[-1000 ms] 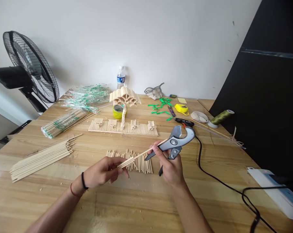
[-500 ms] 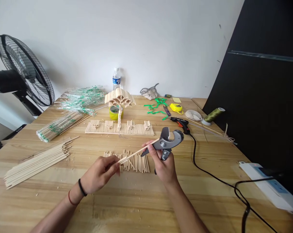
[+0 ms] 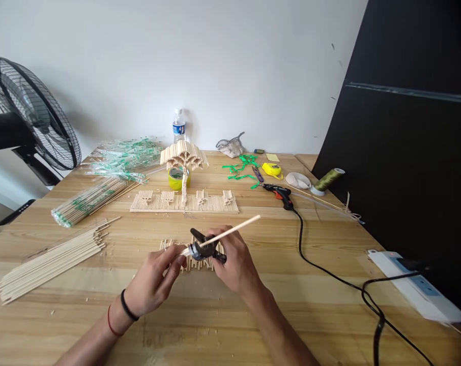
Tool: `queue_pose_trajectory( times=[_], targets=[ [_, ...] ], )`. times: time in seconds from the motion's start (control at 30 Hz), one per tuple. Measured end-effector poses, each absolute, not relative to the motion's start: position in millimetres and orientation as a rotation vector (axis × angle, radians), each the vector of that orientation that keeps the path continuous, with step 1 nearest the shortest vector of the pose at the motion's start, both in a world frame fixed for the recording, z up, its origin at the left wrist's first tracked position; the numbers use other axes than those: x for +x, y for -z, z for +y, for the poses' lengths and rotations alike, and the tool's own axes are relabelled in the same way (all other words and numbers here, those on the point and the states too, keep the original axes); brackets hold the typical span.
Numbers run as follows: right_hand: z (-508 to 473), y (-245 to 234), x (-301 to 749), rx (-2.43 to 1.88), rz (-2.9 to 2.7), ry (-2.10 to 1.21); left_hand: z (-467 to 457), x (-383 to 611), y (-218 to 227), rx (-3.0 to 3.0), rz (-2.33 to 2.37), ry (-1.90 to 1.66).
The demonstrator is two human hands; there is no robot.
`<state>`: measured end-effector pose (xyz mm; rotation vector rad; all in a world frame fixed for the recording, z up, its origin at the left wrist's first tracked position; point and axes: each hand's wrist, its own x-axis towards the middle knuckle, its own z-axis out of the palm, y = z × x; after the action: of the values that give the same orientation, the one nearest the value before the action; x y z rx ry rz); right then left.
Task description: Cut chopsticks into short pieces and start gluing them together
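Note:
My left hand is closed, pinching pale wooden sticks between thumb and fingers. One longer stick slants up to the right, its far end free in the air. My right hand is wrapped round the handles of a grey and black pipe cutter. The cutter's head is turned toward my left fingertips, with its jaws at the long stick; how far they are closed is hard to make out. Below both hands lies a row of short cut sticks, partly hidden.
Behind stands a stick-built model with a roof and a flat base. Long loose sticks and a bagged bundle lie left. A glue gun, its cord, a yellow tape measure and a power strip are right.
The cutter has swung from the right, head up, to the left beside my left fingers. My right hand moved left with it. The long stick now passes the cutter's head.

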<state>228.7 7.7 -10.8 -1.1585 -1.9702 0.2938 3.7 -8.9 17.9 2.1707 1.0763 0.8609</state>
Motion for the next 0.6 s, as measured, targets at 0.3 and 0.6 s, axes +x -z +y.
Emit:
queue_pose_trajectory(
  times=[0.3, 0.6],
  targets=[
    [4.4, 11.0, 221.4, -1.081, -1.935, -0.216, -11.9, 1.4, -11.1, 2.245, 1.104, -0.852],
    [3.7, 11.5, 220.9, -1.151, -1.972, -0.185, -12.5, 2.4, -15.8, 2.246, 1.076, -0.931]
  ],
)
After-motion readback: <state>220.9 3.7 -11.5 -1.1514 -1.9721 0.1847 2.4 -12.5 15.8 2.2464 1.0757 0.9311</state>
